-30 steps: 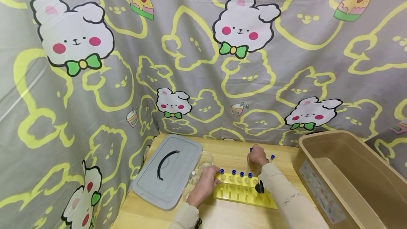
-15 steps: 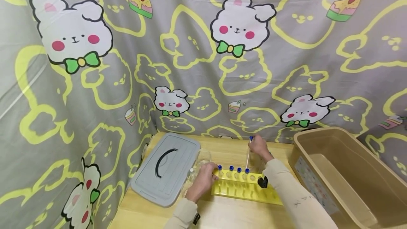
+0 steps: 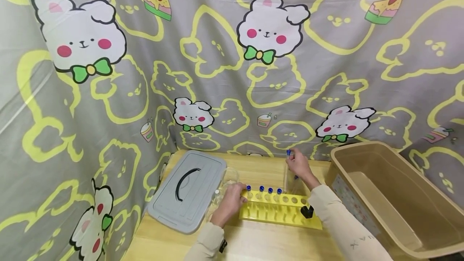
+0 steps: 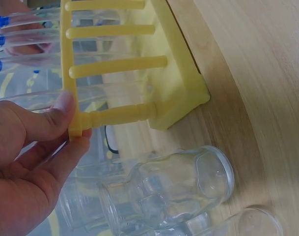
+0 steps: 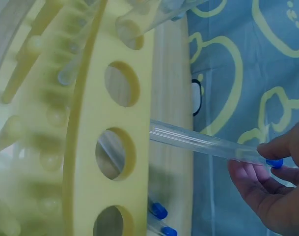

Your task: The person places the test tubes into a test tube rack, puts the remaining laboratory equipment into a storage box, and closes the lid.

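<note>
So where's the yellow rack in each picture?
Head: the yellow rack is low down, just right of the middle.
Left wrist: the yellow rack is at the top, near the middle.
Right wrist: the yellow rack is big, filling most of the left half.
Shared landmark: blue tube caps.

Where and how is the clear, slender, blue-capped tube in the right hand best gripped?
Probably near the blue cap at its upper end, pinched between thumb and fingers from the right, much as the right hand does: the tube is straight, slim and roughly upright, so this leaves its long lower body free.
</note>
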A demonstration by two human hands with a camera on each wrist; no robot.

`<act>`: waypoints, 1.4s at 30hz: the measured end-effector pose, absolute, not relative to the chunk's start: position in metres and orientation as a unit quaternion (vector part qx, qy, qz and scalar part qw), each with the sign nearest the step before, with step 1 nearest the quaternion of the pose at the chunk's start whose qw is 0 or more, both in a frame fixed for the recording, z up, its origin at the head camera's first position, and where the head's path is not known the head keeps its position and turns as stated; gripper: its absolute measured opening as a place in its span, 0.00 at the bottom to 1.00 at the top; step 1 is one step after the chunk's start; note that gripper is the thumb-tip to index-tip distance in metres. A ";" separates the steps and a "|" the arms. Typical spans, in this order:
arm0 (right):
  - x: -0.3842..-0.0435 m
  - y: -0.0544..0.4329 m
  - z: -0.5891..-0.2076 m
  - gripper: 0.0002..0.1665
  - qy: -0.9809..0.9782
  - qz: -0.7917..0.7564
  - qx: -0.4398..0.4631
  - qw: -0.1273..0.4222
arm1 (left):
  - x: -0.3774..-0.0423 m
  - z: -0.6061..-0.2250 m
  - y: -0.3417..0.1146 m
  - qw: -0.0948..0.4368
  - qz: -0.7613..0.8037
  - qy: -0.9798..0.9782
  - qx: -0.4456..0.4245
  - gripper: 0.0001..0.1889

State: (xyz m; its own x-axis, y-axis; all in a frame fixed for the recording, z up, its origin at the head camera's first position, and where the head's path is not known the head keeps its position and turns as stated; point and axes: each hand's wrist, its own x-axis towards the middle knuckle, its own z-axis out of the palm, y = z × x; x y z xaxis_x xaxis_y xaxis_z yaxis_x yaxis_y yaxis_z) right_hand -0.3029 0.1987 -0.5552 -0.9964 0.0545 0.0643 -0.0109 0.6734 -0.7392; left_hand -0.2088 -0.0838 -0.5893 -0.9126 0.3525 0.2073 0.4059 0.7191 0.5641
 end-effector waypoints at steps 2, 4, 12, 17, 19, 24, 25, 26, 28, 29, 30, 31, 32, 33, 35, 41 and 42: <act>-0.299 0.199 -0.551 0.30 -0.908 0.417 -0.010 0.042 | -0.209 -0.589 -0.084 0.039 -0.318 -0.925 -0.202 0.13; -0.296 0.200 -0.547 0.30 -0.897 0.440 -0.012 0.041 | -0.209 -0.589 -0.084 0.036 -0.319 -0.925 -0.204 0.13; -0.283 0.203 -0.537 0.31 -0.873 0.485 -0.010 0.052 | -0.208 -0.589 -0.084 0.052 -0.301 -0.928 -0.212 0.13; -0.275 0.204 -0.529 0.30 -0.868 0.492 -0.015 0.065 | -0.207 -0.586 -0.085 0.045 -0.297 -0.931 -0.206 0.13; -0.271 0.204 -0.525 0.30 -0.865 0.495 -0.016 0.077 | -0.207 -0.585 -0.086 0.040 -0.308 -0.929 -0.203 0.14; -0.261 0.206 -0.518 0.30 -0.858 0.506 -0.015 0.093 | -0.208 -0.585 -0.085 0.040 -0.315 -0.926 -0.205 0.14; -0.259 0.207 -0.518 0.30 -0.855 0.510 -0.013 0.094 | -0.208 -0.585 -0.085 0.041 -0.313 -0.926 -0.206 0.14; -0.257 0.207 -0.517 0.31 -0.853 0.513 -0.010 0.097 | -0.207 -0.586 -0.085 0.039 -0.314 -0.926 -0.205 0.14; -0.253 0.207 -0.517 0.30 -0.847 0.521 -0.007 0.105 | -0.207 -0.586 -0.085 0.036 -0.313 -0.927 -0.204 0.14; -0.251 0.206 -0.517 0.29 -0.845 0.524 -0.004 0.109 | -0.207 -0.586 -0.084 0.034 -0.315 -0.927 -0.202 0.14; -0.249 0.206 -0.517 0.29 -0.843 0.526 -0.001 0.114 | -0.206 -0.586 -0.084 0.035 -0.313 -0.927 -0.203 0.14; -0.247 0.205 -0.517 0.28 -0.840 0.529 0.001 0.119 | -0.207 -0.587 -0.084 0.036 -0.311 -0.927 -0.204 0.13; -0.245 0.205 -0.517 0.27 -0.838 0.532 0.003 0.124 | -0.207 -0.587 -0.084 0.036 -0.312 -0.927 -0.205 0.13; -0.243 0.205 -0.517 0.26 -0.835 0.536 0.005 0.127 | -0.207 -0.587 -0.084 0.036 -0.313 -0.926 -0.207 0.13; -0.240 0.205 -0.517 0.25 -0.829 0.543 0.008 0.132 | -0.207 -0.588 -0.084 0.037 -0.312 -0.926 -0.209 0.14; -0.227 0.203 -0.515 0.23 -0.808 0.573 0.019 0.137 | -0.207 -0.590 -0.084 0.059 -0.298 -0.927 -0.222 0.14; -0.224 0.202 -0.513 0.23 -0.805 0.576 0.022 0.141 | -0.207 -0.590 -0.084 0.061 -0.297 -0.926 -0.225 0.14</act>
State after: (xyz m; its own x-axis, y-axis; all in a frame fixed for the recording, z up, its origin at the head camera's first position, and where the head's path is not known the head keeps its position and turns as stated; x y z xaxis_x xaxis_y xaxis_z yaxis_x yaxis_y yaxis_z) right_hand -0.2244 0.2019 -0.5130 -0.9594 0.1271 0.2519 -0.1972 0.3365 -0.9208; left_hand -0.2075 -0.0843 -0.5902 -0.8915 0.3800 0.2465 0.4525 0.7226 0.5226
